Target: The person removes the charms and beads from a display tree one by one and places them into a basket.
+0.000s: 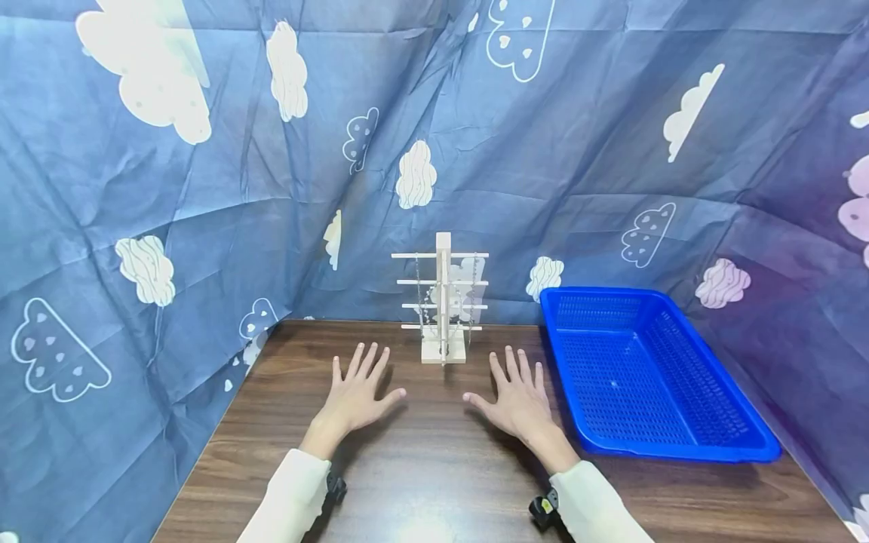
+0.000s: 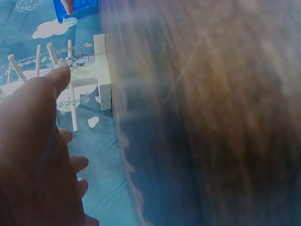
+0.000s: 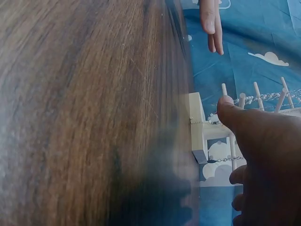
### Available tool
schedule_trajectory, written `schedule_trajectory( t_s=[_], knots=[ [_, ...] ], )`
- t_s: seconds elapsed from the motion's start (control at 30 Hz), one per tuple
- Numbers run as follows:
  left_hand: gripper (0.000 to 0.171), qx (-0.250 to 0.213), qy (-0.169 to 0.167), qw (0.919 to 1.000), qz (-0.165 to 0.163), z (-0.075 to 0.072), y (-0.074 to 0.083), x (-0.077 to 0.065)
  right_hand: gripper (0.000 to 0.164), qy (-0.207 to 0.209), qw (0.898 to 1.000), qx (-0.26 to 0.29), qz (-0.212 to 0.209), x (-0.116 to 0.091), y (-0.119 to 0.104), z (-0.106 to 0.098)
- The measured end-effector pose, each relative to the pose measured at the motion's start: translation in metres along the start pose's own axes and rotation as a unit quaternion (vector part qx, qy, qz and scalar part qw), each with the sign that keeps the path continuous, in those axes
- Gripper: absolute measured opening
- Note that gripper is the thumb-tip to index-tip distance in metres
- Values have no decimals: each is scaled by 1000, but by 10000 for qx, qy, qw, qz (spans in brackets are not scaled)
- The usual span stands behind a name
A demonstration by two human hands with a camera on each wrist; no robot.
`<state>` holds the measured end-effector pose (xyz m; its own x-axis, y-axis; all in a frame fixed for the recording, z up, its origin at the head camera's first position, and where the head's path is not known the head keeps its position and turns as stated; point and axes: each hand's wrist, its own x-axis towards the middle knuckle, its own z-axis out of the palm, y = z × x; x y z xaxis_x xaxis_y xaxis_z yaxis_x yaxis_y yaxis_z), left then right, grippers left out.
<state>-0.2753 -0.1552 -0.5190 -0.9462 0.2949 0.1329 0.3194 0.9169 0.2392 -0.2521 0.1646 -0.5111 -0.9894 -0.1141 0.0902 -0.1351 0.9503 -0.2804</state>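
Note:
Both hands lie flat on the dark wooden table [image 1: 434,483] with fingers spread. My left hand [image 1: 357,392] rests just left of centre, my right hand [image 1: 517,397] just right of centre; neither holds anything. Between and beyond them stands a small white wooden rack [image 1: 443,305] with several horizontal pegs, thin chains hanging from them. The rack [image 2: 89,77] shows past my left thumb in the left wrist view, and the rack [image 3: 225,127] shows behind my right thumb in the right wrist view.
A blue plastic mesh basket [image 1: 740,445] sits on the table's right side, close to my right hand. Blue cloth with white cloud prints [image 1: 204,188] walls in the table at the back and both sides.

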Motion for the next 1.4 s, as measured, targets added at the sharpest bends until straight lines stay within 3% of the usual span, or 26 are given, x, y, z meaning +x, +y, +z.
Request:
schedule_trajectory(
  t_s=[0.17,0.4,0.6,0.73,0.87,1.07,1.4],
  knots=[
    [81,-104,72,9999,112,0,0,1,93,267,9994,201,-29,3,-2,0],
    [60,-225,456,9973,524,0,3,5,72,948,9931,692,45,11,-13,-9],
    [46,-124,847,9929,831,-1,8,11,48,1681,9797,1091,-43,18,-29,-25],
    [43,-154,929,9914,911,-1,13,17,33,2086,9685,1345,-186,23,-43,-39],
    [43,-124,863,9911,1001,2,19,25,23,2416,9573,1558,-315,30,-56,-53],
    [47,-175,633,9922,1059,9,29,38,22,2664,9447,1848,-488,43,-73,-81],
    [51,-157,355,9922,1186,17,43,54,23,2672,9433,1928,-392,69,-82,-118]
  ],
)
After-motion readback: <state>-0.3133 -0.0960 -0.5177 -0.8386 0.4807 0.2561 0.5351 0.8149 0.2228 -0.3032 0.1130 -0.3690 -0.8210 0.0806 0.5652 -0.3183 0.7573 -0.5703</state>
